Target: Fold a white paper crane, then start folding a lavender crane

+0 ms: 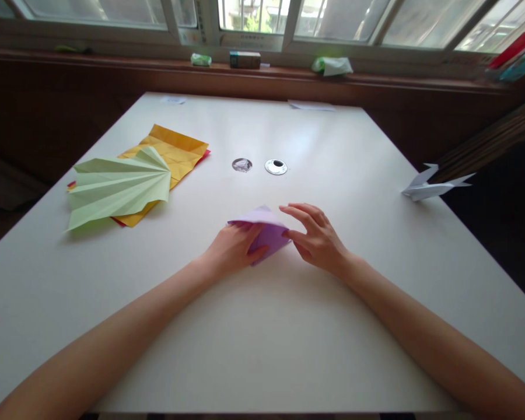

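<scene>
Near the middle of the white bench (289,326), the left hand (231,248) is pinching a folded purple paper sheet (269,228), while the right hand (317,236), fingers spread, is touching its right edge. A pleated green paper fan (118,189) is lying far left.

At the frame's left, a pleated green paper fan (119,188) lies over orange sheets (174,153). A white paper bird (433,185) sits at the right edge of the white table (262,326).
</scene>
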Tool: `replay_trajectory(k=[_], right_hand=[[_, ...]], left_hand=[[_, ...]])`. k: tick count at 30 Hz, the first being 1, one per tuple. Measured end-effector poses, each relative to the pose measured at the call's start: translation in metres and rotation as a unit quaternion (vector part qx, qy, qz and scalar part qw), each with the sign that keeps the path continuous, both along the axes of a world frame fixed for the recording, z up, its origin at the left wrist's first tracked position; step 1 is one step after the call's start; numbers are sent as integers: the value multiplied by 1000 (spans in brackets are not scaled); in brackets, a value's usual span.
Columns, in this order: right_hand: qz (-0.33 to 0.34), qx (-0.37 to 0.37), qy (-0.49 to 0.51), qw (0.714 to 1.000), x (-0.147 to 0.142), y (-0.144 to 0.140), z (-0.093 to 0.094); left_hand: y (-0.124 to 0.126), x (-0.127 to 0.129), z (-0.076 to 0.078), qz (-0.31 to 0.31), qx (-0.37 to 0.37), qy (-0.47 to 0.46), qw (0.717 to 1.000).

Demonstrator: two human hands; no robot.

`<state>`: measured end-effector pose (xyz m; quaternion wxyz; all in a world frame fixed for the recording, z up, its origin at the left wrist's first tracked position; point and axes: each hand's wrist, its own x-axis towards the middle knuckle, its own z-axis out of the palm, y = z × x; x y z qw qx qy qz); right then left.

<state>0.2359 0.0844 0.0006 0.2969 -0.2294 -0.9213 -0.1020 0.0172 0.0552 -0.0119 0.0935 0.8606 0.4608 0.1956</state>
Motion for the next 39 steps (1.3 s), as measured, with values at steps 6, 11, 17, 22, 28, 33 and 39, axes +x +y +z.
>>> replay_trajectory(k=[6, 11, 17, 22, 28, 33, 39], right_hand=[[-7, -42, -65, 997, 7, 4, 11], [3, -52, -89, 995, 7, 4, 19], [-2, -63, -130, 990, 7, 2, 33], [-8, -80, -165, 983, 4, 0, 41], [-8, -97, -171, 981, 2, -3, 45], [-9, -113, -183, 977, 3, -4, 47], [-2, -138, -200, 970, 4, -5, 50]], left_hand=[[2, -3, -2, -52, -3, -4, 999], [3, -5, 3, -107, -6, -11, 994], [2, -6, 11, -140, -80, 0, 987], [5, -7, 3, -111, -96, -34, 989], [1, -2, 0, -107, -94, -45, 989], [-5, 3, 2, -164, -59, -11, 985], [-3, 0, 1, -156, -91, -50, 982]])
